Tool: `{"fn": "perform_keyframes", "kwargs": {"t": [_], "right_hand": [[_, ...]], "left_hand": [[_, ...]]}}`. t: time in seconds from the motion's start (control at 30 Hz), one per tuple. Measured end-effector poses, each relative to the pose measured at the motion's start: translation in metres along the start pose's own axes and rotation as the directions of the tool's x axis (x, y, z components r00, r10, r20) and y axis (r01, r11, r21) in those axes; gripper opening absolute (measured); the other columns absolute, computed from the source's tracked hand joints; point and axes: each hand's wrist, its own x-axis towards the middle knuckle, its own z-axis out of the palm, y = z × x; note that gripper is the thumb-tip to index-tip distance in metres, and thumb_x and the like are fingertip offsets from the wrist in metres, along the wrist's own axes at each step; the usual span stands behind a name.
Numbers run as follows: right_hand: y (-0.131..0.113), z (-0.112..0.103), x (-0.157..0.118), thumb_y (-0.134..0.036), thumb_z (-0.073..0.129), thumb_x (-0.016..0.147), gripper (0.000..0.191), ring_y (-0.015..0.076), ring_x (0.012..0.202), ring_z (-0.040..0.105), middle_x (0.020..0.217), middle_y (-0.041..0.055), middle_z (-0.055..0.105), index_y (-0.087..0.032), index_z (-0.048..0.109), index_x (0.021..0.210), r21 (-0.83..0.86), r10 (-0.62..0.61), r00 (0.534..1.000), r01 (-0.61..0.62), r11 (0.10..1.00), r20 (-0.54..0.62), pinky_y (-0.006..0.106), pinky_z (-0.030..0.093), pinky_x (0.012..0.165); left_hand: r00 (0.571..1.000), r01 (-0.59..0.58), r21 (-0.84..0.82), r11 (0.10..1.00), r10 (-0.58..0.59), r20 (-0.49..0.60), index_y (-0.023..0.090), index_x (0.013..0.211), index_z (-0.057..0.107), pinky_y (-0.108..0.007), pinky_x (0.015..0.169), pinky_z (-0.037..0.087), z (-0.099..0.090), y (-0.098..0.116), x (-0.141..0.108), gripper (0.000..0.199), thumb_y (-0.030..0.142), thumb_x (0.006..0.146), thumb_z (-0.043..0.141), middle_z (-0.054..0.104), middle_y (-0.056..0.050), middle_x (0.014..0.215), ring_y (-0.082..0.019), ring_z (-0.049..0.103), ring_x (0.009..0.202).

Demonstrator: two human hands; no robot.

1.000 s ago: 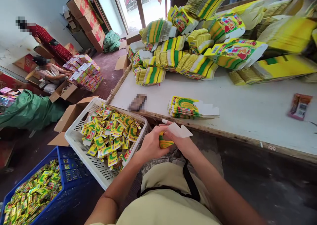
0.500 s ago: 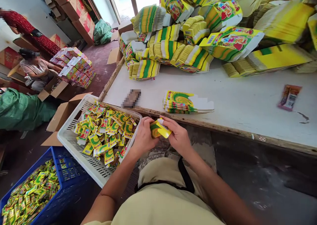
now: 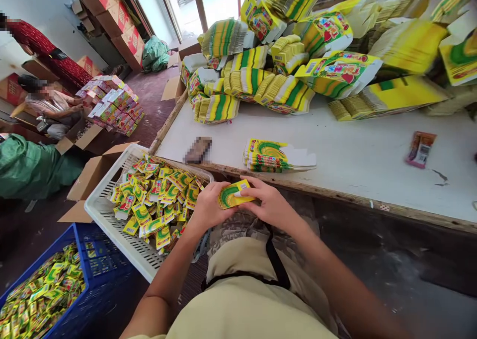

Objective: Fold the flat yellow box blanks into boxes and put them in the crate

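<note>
Between my two hands, just off the table's front edge, is a small yellow and green carton [image 3: 228, 196]. My left hand [image 3: 209, 206] grips its left end, fingers closed around it. My right hand [image 3: 267, 200] holds the right end, thumb lying over the printed face and fingers along the edges. The carton looks closed at its right end; its left end is hidden by my left hand. Just beyond my hands, a stack of flat cartons [image 3: 266, 155] lies on the white table [image 3: 354, 150]. Left of my hands stands a white basket [image 3: 112, 219] holding many yellow cartons [image 3: 156, 195].
Bundles of flat cartons [image 3: 272, 80] are heaped along the table's far side. A blurred-out object [image 3: 198, 150] and a small wrapped packet [image 3: 421, 149] lie on the table. A blue crate [image 3: 84, 264] of packets stands lower left. Two people are at the far left, one seated [image 3: 52, 105].
The carton's yellow end flap, raised before, is now folded in, and its printed face is turned up. My right thumb has shifted onto that face.
</note>
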Motion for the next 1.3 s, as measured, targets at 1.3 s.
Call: {"fn": "perform_keyframes", "kwargs": {"t": [1.3], "right_hand": [[-0.014,0.038,0.007,-0.034,0.067,0.083,0.029,0.0171,0.078,0.059,0.089,0.0015,0.067,-0.022,0.062,0.108,0.481,0.358,0.925,-0.260,0.837,-0.123,0.030,0.049,0.073]], "left_hand": [[0.832,0.090,-0.873,0.479,-0.518,-0.198,0.023,0.099,0.057,-0.026,0.075,0.051,0.040,0.007,0.015,0.054,0.068,0.072,0.067,0.062,-0.001,0.088,-0.015,0.060,0.080]]}}
